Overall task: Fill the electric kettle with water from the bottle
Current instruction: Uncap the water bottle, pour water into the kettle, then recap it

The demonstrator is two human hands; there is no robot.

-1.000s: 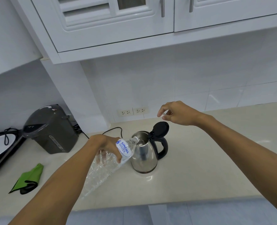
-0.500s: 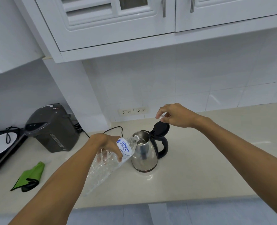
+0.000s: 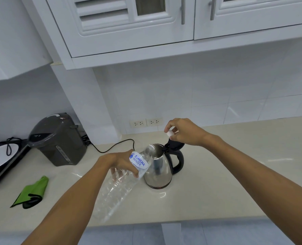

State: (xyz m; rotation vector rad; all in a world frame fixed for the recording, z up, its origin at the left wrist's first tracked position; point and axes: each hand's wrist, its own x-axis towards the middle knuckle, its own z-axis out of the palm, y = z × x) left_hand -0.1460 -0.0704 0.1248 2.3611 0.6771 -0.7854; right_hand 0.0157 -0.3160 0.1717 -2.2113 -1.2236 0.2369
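Pouring: left hand [image 3: 119, 160] grips clear plastic bottle [image 3: 121, 181] tilted into steel electric kettle [image 3: 158, 172]; right hand [image 3: 184, 132] pinches white cap [image 3: 169, 133]. Next: upright bottle, recap.

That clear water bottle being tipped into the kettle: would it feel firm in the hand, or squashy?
Probably squashy: the bottle has thin, clear, ribbed walls. It looks mostly emptied, so likely light for its size. The left hand grips it near the label, where it may be slick if wet. Its mouth meets the kettle opening.
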